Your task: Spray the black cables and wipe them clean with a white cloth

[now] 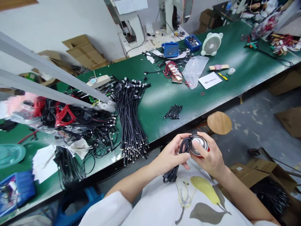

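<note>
The person sat just off the near edge of the green counter (pixel 164 97), both hands raised over the lap. The left hand (pixel 170 155) was closed around a looped black cable bundle (pixel 172 174), fingers pinching its upper loop while the tail hung toward the shirt. The right hand (pixel 213 158) gripped a round silver-topped, red-sided roll or can (pixel 199 144); I could not tell which. The two things touched, the loop pressed against the round thing's left rim, between the thumbs.

To my eye, the hold wanted a firm pinch on the loop so the turns stayed together, with the round thing steadied flat against it rather than tilted.

On the counter, beyond the hands, lay a small cable bunch (pixel 173 112) and, further left along the same edge, a long heap of black cables (pixel 131 122). A wooden stool (pixel 219 122) stood against the counter's edge.
</note>
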A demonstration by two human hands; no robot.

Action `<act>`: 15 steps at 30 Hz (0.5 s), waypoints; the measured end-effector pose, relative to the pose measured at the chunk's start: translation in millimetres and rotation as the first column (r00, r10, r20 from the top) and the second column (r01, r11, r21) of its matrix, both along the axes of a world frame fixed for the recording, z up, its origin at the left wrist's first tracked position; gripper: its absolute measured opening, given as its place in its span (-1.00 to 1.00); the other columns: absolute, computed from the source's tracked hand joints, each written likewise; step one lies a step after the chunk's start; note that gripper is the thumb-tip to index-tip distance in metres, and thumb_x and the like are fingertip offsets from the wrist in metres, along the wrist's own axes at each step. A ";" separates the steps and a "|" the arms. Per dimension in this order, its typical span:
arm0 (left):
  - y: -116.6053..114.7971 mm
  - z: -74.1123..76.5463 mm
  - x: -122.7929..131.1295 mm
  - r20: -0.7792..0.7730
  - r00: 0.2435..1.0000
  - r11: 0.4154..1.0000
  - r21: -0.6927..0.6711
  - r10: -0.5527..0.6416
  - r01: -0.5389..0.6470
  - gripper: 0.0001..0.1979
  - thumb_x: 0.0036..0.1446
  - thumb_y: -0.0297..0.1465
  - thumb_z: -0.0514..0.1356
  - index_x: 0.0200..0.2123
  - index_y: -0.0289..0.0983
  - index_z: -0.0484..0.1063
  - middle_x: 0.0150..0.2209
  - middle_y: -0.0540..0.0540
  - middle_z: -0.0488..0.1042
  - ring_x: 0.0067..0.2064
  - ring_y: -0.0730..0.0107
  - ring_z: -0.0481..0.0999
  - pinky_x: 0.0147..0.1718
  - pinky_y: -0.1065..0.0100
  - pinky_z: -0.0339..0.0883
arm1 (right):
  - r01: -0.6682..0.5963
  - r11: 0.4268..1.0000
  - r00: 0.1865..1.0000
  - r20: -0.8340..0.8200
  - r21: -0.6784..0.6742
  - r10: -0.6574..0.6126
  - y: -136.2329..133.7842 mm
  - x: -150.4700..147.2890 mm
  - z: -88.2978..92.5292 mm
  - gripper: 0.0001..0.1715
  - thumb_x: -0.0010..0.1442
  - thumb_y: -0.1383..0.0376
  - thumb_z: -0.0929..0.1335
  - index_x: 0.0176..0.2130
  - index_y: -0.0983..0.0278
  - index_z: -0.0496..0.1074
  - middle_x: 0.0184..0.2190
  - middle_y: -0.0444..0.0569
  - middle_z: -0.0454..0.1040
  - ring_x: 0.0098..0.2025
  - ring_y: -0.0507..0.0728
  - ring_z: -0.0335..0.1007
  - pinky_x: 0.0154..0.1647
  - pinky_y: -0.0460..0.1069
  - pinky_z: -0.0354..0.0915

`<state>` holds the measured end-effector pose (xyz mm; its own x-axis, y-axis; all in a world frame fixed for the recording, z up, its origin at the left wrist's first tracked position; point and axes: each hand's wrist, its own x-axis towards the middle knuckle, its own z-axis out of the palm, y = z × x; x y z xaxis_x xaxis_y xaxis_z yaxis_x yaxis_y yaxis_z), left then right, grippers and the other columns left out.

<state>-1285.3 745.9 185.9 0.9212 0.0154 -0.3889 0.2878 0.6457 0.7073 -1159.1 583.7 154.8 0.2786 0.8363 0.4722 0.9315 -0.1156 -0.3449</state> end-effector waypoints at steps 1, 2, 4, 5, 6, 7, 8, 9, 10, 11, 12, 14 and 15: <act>-0.6 0.1 1.5 0.001 1.000 1.000 -0.003 0.002 -0.002 -0.38 0.11 -0.40 0.29 0.19 -0.22 0.12 -0.24 -0.01 0.27 -0.40 0.59 0.38 -0.41 0.42 0.51 | 0.004 1.000 1.000 -0.001 0.003 -0.004 -0.5 0.8 0.9 -0.25 0.04 0.41 0.51 0.14 0.19 0.21 0.16 0.24 0.22 0.14 0.32 0.31 0.02 0.19 0.42; -1.0 -0.6 3.5 0.001 1.000 1.000 -0.004 0.007 -0.007 -0.38 0.11 -0.39 0.29 0.19 -0.23 0.12 -0.24 -0.01 0.27 -0.40 0.58 0.38 -0.42 0.43 0.51 | 0.009 1.000 1.000 0.001 0.011 -0.009 -0.9 1.9 1.7 -0.25 0.03 0.41 0.51 0.14 0.19 0.21 0.15 0.24 0.23 0.13 0.31 0.32 0.01 0.18 0.42; -0.2 -8.0 7.3 -0.006 0.999 0.999 0.010 0.044 -0.044 -0.36 0.08 -0.38 0.30 0.19 -0.23 0.12 -0.23 -0.02 0.28 -0.40 0.57 0.39 -0.44 0.42 0.49 | 0.015 0.999 1.000 -0.005 0.028 -0.015 -1.8 4.9 1.2 -0.24 0.01 0.40 0.52 0.13 0.19 0.21 0.13 0.21 0.26 0.10 0.29 0.34 0.00 0.16 0.44; 0.9 -16.0 7.9 -0.018 0.998 0.997 0.027 0.067 -0.067 -0.34 0.07 -0.37 0.30 0.20 -0.24 0.12 -0.22 -0.03 0.29 -0.41 0.56 0.39 -0.44 0.41 0.48 | 0.016 0.999 1.000 -0.018 0.028 -0.016 -2.3 6.6 -1.4 -0.23 0.00 0.40 0.53 0.13 0.18 0.20 0.13 0.20 0.27 0.10 0.28 0.35 0.00 0.15 0.44; 2.2 -27.5 6.5 -0.042 0.995 0.995 0.061 0.088 -0.085 -0.32 0.07 -0.36 0.29 0.23 -0.23 0.10 -0.20 -0.05 0.30 -0.43 0.55 0.40 -0.44 0.40 0.47 | 0.016 1.000 0.999 -0.037 0.022 -0.015 -2.8 8.5 -6.3 -0.21 0.00 0.39 0.53 0.13 0.18 0.20 0.13 0.19 0.27 0.10 0.27 0.36 0.01 0.14 0.44; 3.2 -42.6 2.4 -0.080 0.990 0.986 0.131 0.116 -0.105 -0.30 0.08 -0.35 0.26 0.26 -0.23 0.09 -0.18 -0.06 0.31 -0.44 0.54 0.41 -0.43 0.38 0.46 | 0.013 1.000 0.998 -0.063 0.007 -0.012 -3.2 10.4 -13.8 -0.20 0.00 0.38 0.53 0.14 0.17 0.19 0.13 0.18 0.28 0.10 0.26 0.36 0.02 0.14 0.43; 3.1 -60.9 -4.9 -0.127 0.982 0.968 0.228 0.140 -0.109 -0.29 0.10 -0.35 0.23 0.29 -0.21 0.07 -0.15 -0.09 0.33 -0.43 0.50 0.43 -0.40 0.34 0.46 | 0.005 1.000 0.996 -0.093 -0.015 -0.006 -3.4 12.1 -24.1 -0.20 0.00 0.36 0.53 0.14 0.16 0.18 0.12 0.17 0.29 0.10 0.25 0.36 0.04 0.15 0.42; 1.2 -81.8 -15.7 -0.185 0.965 0.924 0.366 0.185 -0.107 -0.31 0.13 -0.35 0.18 0.32 -0.19 0.06 -0.11 -0.12 0.35 -0.40 0.45 0.46 -0.34 0.29 0.46 | -0.008 0.999 0.992 -0.125 -0.046 0.002 -3.4 13.3 -37.1 -0.20 0.02 0.35 0.53 0.16 0.15 0.18 0.12 0.16 0.29 0.11 0.25 0.35 0.06 0.16 0.41; -3.2 -104.2 -29.6 -0.241 0.936 0.840 0.535 0.256 -0.092 -0.32 0.15 -0.37 0.15 0.33 -0.17 0.08 -0.06 -0.15 0.36 -0.30 0.37 0.48 -0.21 0.24 0.45 | -0.028 0.996 0.987 -0.158 -0.082 0.015 -3.3 13.9 -52.5 -0.20 0.03 0.34 0.52 0.17 0.14 0.17 0.12 0.15 0.30 0.11 0.25 0.35 0.07 0.17 0.40; -10.4 -127.2 -46.2 -0.266 0.912 0.762 0.643 0.312 -0.073 -0.33 0.13 -0.40 0.16 0.32 -0.15 0.14 0.03 -0.17 0.35 -0.13 0.26 0.47 -0.03 0.17 0.38 | -0.063 0.991 0.981 -0.190 -0.122 0.039 -3.0 13.2 -69.6 -0.19 0.05 0.33 0.51 0.19 0.13 0.16 0.12 0.14 0.30 0.11 0.24 0.35 0.08 0.18 0.39; -20.2 -149.8 -64.7 -0.289 0.890 0.734 0.676 0.353 -0.072 -0.36 0.11 -0.41 0.17 0.29 -0.14 0.22 0.07 -0.16 0.34 -0.03 0.19 0.43 0.09 0.12 0.28 | -0.114 0.980 0.972 -0.224 -0.163 0.075 -2.9 10.9 -87.9 -0.16 0.06 0.31 0.51 0.22 0.12 0.14 0.13 0.13 0.29 0.12 0.24 0.34 0.09 0.18 0.38; -44.8 -191.0 -105.2 -0.362 0.825 0.762 0.636 0.434 -0.122 -0.43 0.09 -0.42 0.19 0.21 -0.16 0.32 0.03 -0.13 0.39 -0.04 0.19 0.43 0.11 0.14 0.24 | -0.261 0.938 0.935 -0.302 -0.230 0.186 -3.9 0.1 -125.2 -0.10 0.10 0.29 0.48 0.29 0.10 0.06 0.16 0.13 0.26 0.16 0.23 0.31 0.12 0.18 0.37; -57.9 -209.1 -126.6 -0.403 0.774 0.774 0.610 0.487 -0.170 -0.44 0.09 -0.43 0.20 0.20 -0.17 0.34 0.02 -0.13 0.40 -0.03 0.20 0.42 0.12 0.15 0.23 | -0.344 0.903 0.905 -0.347 -0.256 0.246 -5.2 -8.7 -143.2 -0.08 0.13 0.28 0.47 0.32 0.11 0.02 0.18 0.13 0.24 0.18 0.23 0.28 0.14 0.18 0.35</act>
